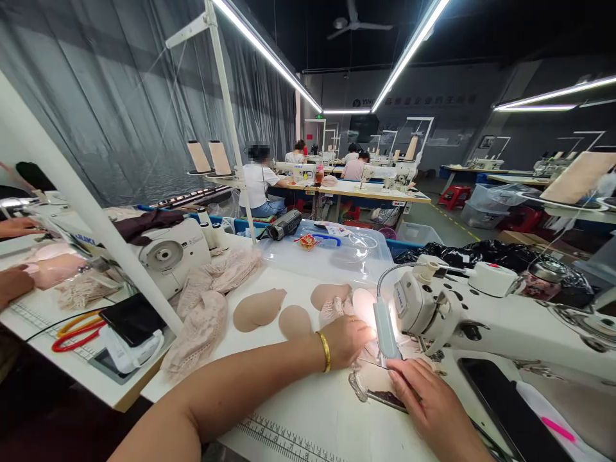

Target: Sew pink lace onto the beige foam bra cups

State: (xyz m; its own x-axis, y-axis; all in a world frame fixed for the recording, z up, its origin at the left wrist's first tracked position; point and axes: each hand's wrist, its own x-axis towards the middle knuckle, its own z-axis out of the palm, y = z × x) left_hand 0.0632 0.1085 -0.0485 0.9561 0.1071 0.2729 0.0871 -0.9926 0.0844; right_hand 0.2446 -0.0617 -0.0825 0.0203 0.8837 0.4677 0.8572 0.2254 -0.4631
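Observation:
My left hand [350, 341], with a gold bangle [325, 351] on its wrist, is closed on pale pink fabric [371, 351] beside the sewing machine [462, 314]. Its fingertips are lit by a small grey lamp [385, 330] on a bent neck. Lower right of the lamp, my right hand [426, 391] pinches the fabric's near edge between thumb and fingers. The lamp and my hands hide the needle area. Beige cup-shaped pieces [260, 310] lie left of my left hand, and a bunched strip of lace [206, 314] lies farther left.
A black phone [507, 407] lies right of my right hand. Behind the cup pieces stands a clear plastic lid [337, 253] with small items on it. A white pole [91, 199] crosses the left side. A co-worker's hand [14, 282] works at the neighbouring machine.

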